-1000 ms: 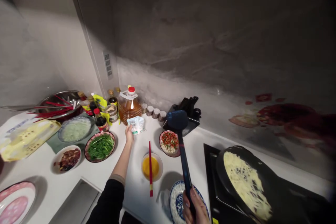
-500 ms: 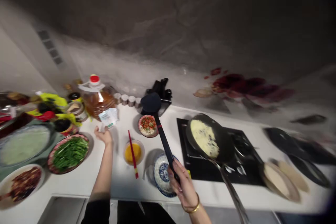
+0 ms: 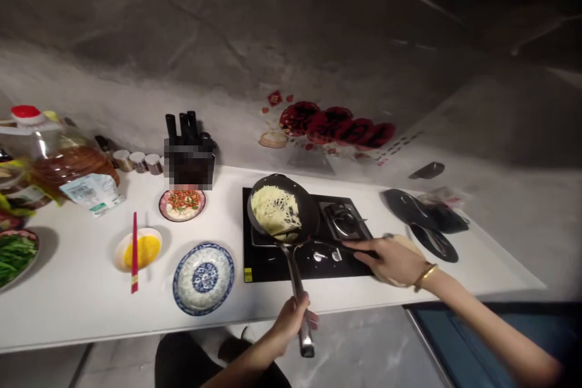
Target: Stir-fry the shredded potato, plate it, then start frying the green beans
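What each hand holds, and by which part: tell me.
The left hand holds the pan by its metal handle, toward the free end. The right hand holds the black spatula by its handle.

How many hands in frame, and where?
2. Left hand: gripping the pan handle. Right hand: farther right, above the counter, holding the spatula. No others visible.

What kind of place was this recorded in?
A kitchen, probably a home one: there is a pan of pale food over a black cooktop, and a knife block stands nearby.
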### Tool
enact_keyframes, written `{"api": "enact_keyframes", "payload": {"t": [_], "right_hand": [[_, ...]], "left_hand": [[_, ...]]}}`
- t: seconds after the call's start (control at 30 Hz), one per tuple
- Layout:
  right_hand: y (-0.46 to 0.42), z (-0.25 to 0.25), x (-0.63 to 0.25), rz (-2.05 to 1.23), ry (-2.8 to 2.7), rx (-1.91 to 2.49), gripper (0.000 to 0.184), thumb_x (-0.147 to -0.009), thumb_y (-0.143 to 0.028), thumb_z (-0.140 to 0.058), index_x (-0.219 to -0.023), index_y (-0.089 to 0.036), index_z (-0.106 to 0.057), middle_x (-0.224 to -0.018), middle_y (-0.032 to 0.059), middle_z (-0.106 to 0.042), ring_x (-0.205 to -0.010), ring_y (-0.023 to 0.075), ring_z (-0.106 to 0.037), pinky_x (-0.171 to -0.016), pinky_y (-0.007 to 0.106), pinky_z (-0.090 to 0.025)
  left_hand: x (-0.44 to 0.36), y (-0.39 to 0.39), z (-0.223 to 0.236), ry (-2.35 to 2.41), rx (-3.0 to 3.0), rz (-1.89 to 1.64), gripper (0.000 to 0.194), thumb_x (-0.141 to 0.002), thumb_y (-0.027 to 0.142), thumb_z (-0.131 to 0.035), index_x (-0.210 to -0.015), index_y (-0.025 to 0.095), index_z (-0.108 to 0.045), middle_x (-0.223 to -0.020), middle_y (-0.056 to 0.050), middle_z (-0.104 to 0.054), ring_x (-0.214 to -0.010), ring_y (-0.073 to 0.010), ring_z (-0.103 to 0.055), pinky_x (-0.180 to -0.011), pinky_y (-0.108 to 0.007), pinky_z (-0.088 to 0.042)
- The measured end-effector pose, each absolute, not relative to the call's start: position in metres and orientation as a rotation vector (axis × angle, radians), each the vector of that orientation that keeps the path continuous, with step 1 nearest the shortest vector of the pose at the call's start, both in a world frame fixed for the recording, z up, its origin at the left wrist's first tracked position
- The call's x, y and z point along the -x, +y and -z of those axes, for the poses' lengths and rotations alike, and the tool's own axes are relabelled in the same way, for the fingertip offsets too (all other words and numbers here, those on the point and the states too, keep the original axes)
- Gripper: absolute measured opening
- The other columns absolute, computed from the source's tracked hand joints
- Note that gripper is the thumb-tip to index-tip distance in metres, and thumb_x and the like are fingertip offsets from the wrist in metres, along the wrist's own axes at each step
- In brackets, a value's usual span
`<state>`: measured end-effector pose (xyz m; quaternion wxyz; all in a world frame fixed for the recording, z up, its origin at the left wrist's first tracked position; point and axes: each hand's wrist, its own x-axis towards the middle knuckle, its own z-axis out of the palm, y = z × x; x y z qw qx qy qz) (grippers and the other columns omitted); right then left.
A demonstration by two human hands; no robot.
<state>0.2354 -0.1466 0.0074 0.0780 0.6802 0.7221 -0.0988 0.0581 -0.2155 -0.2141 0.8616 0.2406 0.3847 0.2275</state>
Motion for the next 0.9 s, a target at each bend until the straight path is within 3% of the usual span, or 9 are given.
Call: {"api": "enact_keyframes", "payload": {"t": [0.07,0.2,0.4,0.57,0.7,0.9], "right_hand": [[-0.144,0.009,-0.239,0.209,2.246,-1.885,0.035,-0.081,-0.028,-0.051,-0.112,-0.034,-0.066,-0.088,0.0035,-0.072,-0.073,0.0198,-0.066,-0.064,0.027,-0.044],[-0.116,0.04,-0.226,-0.033,2.31,-1.717,0.042,-0.09,-0.024,-0.037,-0.128,-0.032,-0.052,-0.101,0.0112,-0.067,-0.078,0.0219,-0.066,-0.066,0.03,-0.046],[-0.079,0.041,-0.247,0.089,2.149,-1.792,0.043,-0.09,-0.024,-0.037,-0.131,-0.024,-0.05,-0.108,0.0138,-0.066,-0.096,0.0256,-0.063,-0.076,0.034,-0.047],[-0.107,-0.001,-0.304,0.189,2.186,-1.766,0.041,-0.085,-0.025,-0.043,-0.122,-0.028,-0.059,-0.114,0.0036,-0.066,-0.104,0.0221,-0.06,-0.087,0.03,-0.045],[-0.123,-0.023,-0.318,0.241,2.175,-1.666,0.038,-0.081,-0.026,-0.048,-0.114,-0.033,-0.065,-0.108,-0.001,-0.068,-0.1,0.022,-0.062,-0.086,0.031,-0.046],[-0.111,0.027,-0.258,0.178,2.198,-1.882,0.044,-0.088,-0.028,-0.038,-0.129,-0.026,-0.053,-0.114,0.0074,-0.065,-0.104,0.0228,-0.06,-0.088,0.032,-0.045]], "left_hand": [[-0.078,-0.227,0.212,0.905,-0.362,-0.597,0.058,-0.061,0.077,-0.05,-0.078,0.022,-0.044,-0.054,0.005,-0.049,-0.038,-0.0101,-0.042,-0.042,-0.025,-0.034],[-0.086,-0.236,0.194,0.966,-0.253,-0.653,0.054,-0.06,0.073,-0.057,-0.073,0.023,-0.039,-0.048,0.01,-0.036,-0.031,-0.0043,-0.027,-0.035,-0.02,-0.018],[-0.082,-0.239,0.177,0.98,-0.3,-0.744,0.049,-0.064,0.065,-0.061,-0.072,0.021,-0.042,-0.048,0.011,-0.036,-0.032,-0.0021,-0.025,-0.035,-0.019,-0.015],[-0.081,-0.24,0.178,0.941,-0.325,-0.753,0.045,-0.068,0.061,-0.06,-0.072,0.02,-0.042,-0.05,0.011,-0.036,-0.033,-0.0013,-0.026,-0.035,-0.018,-0.015],[-0.081,-0.24,0.18,0.928,-0.319,-0.75,0.044,-0.07,0.06,-0.059,-0.072,0.02,-0.042,-0.049,0.011,-0.036,-0.033,-0.0015,-0.027,-0.036,-0.018,-0.016],[-0.081,-0.239,0.179,0.926,-0.31,-0.747,0.043,-0.071,0.06,-0.058,-0.071,0.02,-0.042,-0.048,0.01,-0.038,-0.033,-0.0019,-0.027,-0.036,-0.018,-0.017]]}}
